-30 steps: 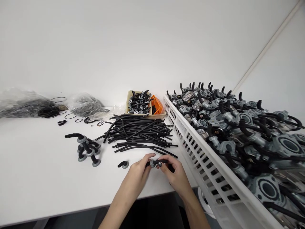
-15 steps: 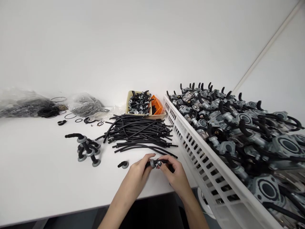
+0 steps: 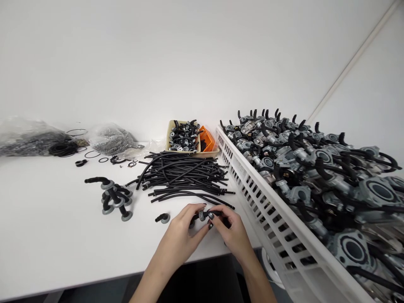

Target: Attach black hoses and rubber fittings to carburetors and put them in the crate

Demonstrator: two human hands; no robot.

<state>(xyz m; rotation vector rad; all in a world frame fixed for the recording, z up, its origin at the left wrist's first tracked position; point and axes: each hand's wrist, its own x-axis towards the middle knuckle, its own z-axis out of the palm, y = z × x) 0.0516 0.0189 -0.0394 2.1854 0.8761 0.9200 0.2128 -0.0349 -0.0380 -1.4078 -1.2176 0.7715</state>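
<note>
Just in front of the hose pile, my left hand (image 3: 180, 231) has its fingers closed around the black end of a fitting with a grey ribbed collar (image 3: 202, 216). Its thumb sits lower, near my right thumb. My right hand (image 3: 233, 233) pinches a black hose (image 3: 216, 213) at the other side of the collar; most of that hose is hidden by the fingers. A single black elbow fitting with a grey collar (image 3: 163, 218) lies left of my left hand. Farther left stands a cluster of similar fittings (image 3: 117, 201).
Many black hoses (image 3: 186, 172) are heaped behind my hands. Beyond them stand a cream tray (image 3: 200, 145) of fittings and an orange basket (image 3: 206, 136). A white crate (image 3: 252, 189) of metal carburetor-like parts borders the right. Plastic bags (image 3: 112, 139) and black rings (image 3: 103, 160) lie back left.
My left thumb has moved down and away from the grey collar, toward my right thumb. Both hands stay in nearly the same place; the view has shifted slightly.
</note>
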